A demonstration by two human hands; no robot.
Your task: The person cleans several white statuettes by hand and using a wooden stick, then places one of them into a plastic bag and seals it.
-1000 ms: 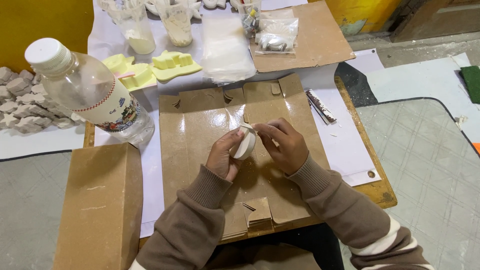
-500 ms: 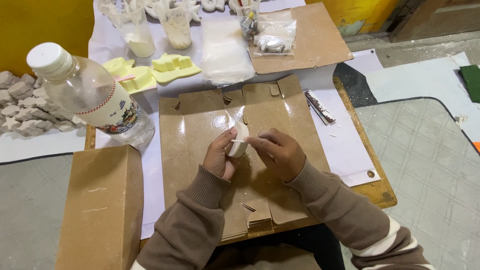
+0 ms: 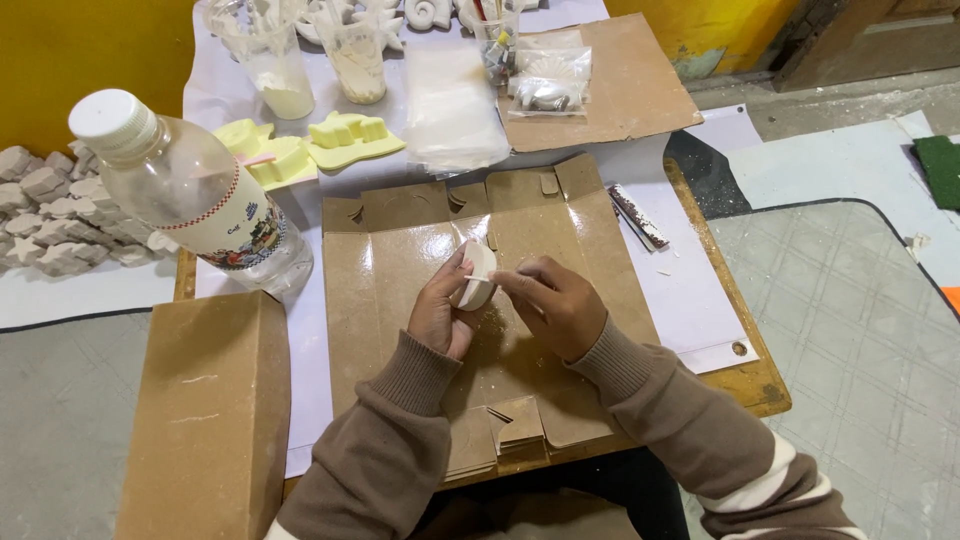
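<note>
A: What lies on the counter (image 3: pixel 745 375)?

B: A flattened cardboard box (image 3: pixel 560 260) lies in the middle, and both hands work above it. A clear plastic bottle (image 3: pixel 195 195) stands to the left.

A: And the grip?

B: The left hand (image 3: pixel 440 315) is closed around a small white cast piece (image 3: pixel 477 275) and holds it on edge. The right hand (image 3: pixel 550 305) is pinched on a thin tool, too small to identify, which touches the rim of the piece.

A: How to do this well?

B: I think light strokes are best, with the piece kept over the cardboard, where white dust (image 3: pixel 490 325) already lies.
</note>
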